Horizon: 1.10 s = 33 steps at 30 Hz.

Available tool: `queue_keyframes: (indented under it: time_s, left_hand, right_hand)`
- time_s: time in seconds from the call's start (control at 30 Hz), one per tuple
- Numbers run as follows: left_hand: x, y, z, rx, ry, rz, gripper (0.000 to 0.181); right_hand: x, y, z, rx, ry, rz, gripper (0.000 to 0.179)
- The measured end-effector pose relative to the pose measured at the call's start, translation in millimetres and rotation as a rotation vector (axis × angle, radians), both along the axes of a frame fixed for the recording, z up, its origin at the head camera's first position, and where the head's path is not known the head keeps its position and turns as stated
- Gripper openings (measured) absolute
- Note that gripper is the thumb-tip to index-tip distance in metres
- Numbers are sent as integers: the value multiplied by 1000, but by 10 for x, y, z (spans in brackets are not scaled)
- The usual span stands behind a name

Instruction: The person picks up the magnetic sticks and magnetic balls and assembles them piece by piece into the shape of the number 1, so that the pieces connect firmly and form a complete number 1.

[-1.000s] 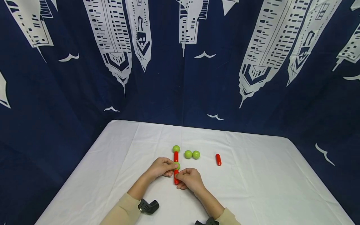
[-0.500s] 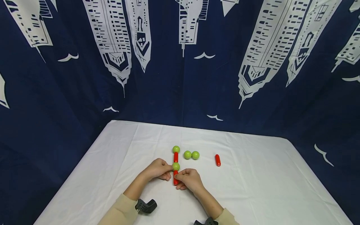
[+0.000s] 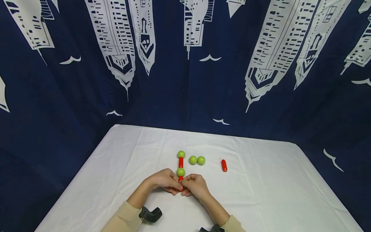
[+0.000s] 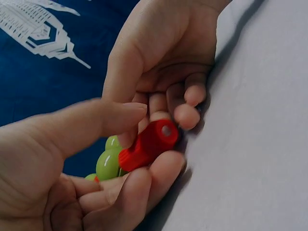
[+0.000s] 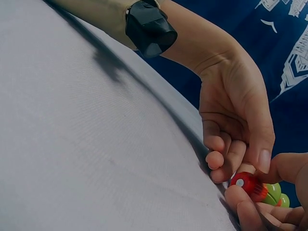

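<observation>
A line of magnetic building pieces lies on the white cloth in the head view. From the far end it runs: green ball (image 3: 181,154), red rod (image 3: 181,162), second green ball (image 3: 180,172), then a nearer red rod (image 4: 150,144). My right hand (image 3: 197,185) pinches that nearer rod between thumb and fingers from the right. From the left my left hand (image 3: 163,179) reaches over its near end, thumb on one side and curled fingers on the other. A round silvery spot shows on the rod's end in the left wrist view. Both hands hide much of the rod from the head view.
Right of the line sit two loose green balls (image 3: 197,160) side by side. Farther right lies a single red rod (image 3: 224,165). A dark blue curtain (image 3: 174,96) with white building prints hangs behind the table. Each wrist carries a black camera (image 3: 150,214).
My left hand has let go of the second green ball and moved nearer to me, onto the near end of the closer red rod. My right hand keeps its pinch there.
</observation>
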State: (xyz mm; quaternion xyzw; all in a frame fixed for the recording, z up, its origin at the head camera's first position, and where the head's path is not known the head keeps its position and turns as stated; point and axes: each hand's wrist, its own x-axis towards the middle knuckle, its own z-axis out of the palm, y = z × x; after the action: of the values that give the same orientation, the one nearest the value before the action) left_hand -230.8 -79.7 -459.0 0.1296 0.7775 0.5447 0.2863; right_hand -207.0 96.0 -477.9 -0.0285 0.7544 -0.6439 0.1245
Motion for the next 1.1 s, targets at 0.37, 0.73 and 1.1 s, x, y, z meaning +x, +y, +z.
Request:
queue_keyframes:
  time_s: [0.37, 0.73, 1.1]
  left_hand:
    - [47, 68, -11, -27, 60, 41, 27]
    - [29, 93, -54, -22, 57, 101, 27]
    - [-23, 103, -94, 17, 88, 206, 23]
  right_hand:
    - [83, 0, 164, -26, 11, 8, 17]
    - [6, 16, -19, -39, 14, -10, 23]
    - [37, 11, 64, -44, 6, -40, 25]
